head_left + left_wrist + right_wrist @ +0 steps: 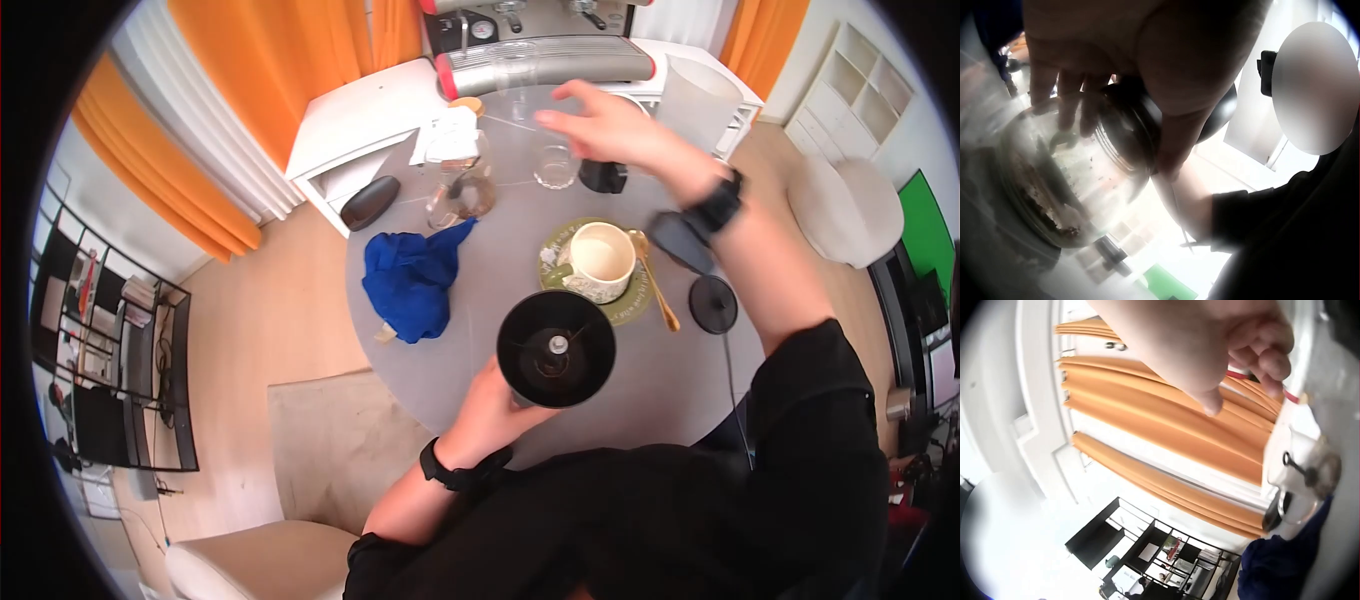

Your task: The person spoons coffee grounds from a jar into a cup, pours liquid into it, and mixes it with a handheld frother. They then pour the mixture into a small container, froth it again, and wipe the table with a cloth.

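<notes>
My left hand point(497, 405) grips a coffee grinder near the table's front edge. Its round black hopper point(520, 375) faces up, with a metal nut on the shaft in the middle. In the left wrist view, fingers and thumb wrap the neck of the grinder's glass jar point(1094, 187), which has brown bits at the bottom. Over the far side of the table reaches my right hand point(610, 125), holding nothing, thumb and index finger spread. Below it are a small clear glass point(555, 168) and a black object point(603, 178) partly covered by the hand.
A cream cup point(603, 255) stands on a green saucer point(628, 312) beside a gold spoon point(655, 283). Left are a blue cloth point(412, 285), a glass jug point(470, 193) and a black case point(370, 203). A corded black disc point(713, 303) lies right; behind stands an espresso machine point(545, 68).
</notes>
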Tool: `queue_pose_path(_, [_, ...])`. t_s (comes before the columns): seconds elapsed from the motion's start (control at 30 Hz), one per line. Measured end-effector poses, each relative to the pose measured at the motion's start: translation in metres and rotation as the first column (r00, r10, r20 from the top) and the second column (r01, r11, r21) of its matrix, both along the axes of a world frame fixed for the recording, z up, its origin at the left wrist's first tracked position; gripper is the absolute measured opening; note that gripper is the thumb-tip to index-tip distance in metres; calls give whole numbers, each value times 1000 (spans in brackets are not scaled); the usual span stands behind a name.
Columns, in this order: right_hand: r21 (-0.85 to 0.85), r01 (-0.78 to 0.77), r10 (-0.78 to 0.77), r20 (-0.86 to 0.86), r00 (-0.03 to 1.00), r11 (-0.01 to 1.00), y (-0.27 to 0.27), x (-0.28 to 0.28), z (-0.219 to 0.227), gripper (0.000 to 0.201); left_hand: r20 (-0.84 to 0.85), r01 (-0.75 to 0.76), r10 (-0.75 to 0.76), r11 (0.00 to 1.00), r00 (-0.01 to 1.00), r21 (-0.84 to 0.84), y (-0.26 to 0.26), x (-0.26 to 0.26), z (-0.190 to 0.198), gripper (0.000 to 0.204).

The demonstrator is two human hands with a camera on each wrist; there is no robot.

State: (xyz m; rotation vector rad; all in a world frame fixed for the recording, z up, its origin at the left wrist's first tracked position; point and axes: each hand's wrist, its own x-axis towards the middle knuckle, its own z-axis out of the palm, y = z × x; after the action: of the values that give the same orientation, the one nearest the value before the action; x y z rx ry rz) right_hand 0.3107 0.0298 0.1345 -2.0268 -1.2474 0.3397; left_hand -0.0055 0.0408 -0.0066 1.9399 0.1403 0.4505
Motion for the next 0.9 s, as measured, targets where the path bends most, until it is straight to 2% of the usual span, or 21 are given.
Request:
queue_pose_path(0.03, [64, -32, 33, -11, 999, 997, -40, 0, 10, 52, 12, -26, 26, 1000, 1000, 4, -1, 0, 1, 74])
queue_pose_path(0.07, [89, -25, 26, -6, 1000, 996, -81, 2, 19, 43, 10, 0, 0, 1000, 1000, -8, 0, 1, 0, 74])
queue_pose_path(0.1, [95, 56, -56, -2, 998, 994, -118, 5, 15, 34, 0, 8, -8, 1000, 1000, 6, 1, 0, -1, 75])
queue_pose_path(0.17, [-30, 258, -259, -87, 962, 966, -186, 7, -10, 31, -32, 6, -5, 999, 999, 36, 0, -1, -5, 77])
queue_pose_path(0.2, [-60, 338, -341, -31, 940, 939, -212, 1, -32, 30, -49, -10, 8, 999, 999, -44, -2, 0, -7, 76])
queue_pose_path(0.23, [-153, 386, -390, 5, 921, 910, -239, 12, -69, 40, -41, -34, 31, 997, 999, -74, -4, 1, -3, 71])
queue_pose_path(0.3, [-138, 479, -451, 192, 872, 867, -261, -13, -112, 58, -38, -52, 49, 994, 998, -99, -5, 1, 0, 66])
queue_pose_path(0.33, [-137, 484, -457, 189, 869, 864, -267, -19, -134, 58, -99, -50, 36, 988, 994, -143, -4, 0, 0, 68])
queue_pose_path(0.37, [-87, 457, -408, 326, 853, 885, -269, -23, -154, 64, -159, -54, 25, 981, 987, -184, -4, -2, 0, 70])
queue_pose_path(0.4, [-41, 418, -355, 458, 815, 907, -270, -28, -166, 70, -161, -55, 25, 982, 987, -181, -3, -2, -1, 70])
queue_pose_path(0.43, [-37, 415, -354, 457, 816, 909, -267, -34, -170, 70, -159, -50, 11, 969, 987, -241, -1, -1, -2, 70])
queue_pose_path(0.47, [-97, 452, -336, 536, 774, 887, -261, -41, -172, 70, -157, -49, 2, 953, 988, -299, -1, 0, 0, 69])
queue_pose_path(0.5, [-152, 488, -306, 611, 730, 859, -257, -44, -173, 71, -161, -33, -13, 960, 987, -279, -3, 0, 6, 67])
queue_pose_path(0.67, [-97, 437, -315, 556, 769, 894, -256, -38, -179, 61, -147, -31, -1, 976, 989, -215, -5, 0, 17, 65])
queue_pose_path(0.73, [-45, 444, -401, 354, 845, 895, -262, -30, -177, 59, -125, -17, -14, 969, 992, -246, -5, 1, 12, 64])
queue_pose_path(0.77, [-31, 433, -417, 215, 883, 901, -262, -35, -158, 57, -103, -21, -4, 970, 995, -243, -5, 1, 12, 63])
queue_pose_path(0.8, [-28, 423, -408, 216, 887, 906, -262, -40, -135, 57, -100, -31, 7, 970, 995, -241, -4, 1, 12, 63])
queue_pose_path(0.83, [-19, 352, -352, -90, 931, 936, -257, -52, -102, 55, -107, -13, -12, 974, 994, -228, -3, 1, 12, 64])
queue_pose_path(0.87, [9, 286, -261, -386, 885, 958, -251, -64, -71, 54, -113, 7, -33, 976, 993, -217, -2, 1, 11, 64])
queue_pose_path(0.9, [41, 183, -153, -392, 907, 982, -243, -75, -46, 53, -111, 4, -29, 976, 993, -217, -2, 1, 10, 64])
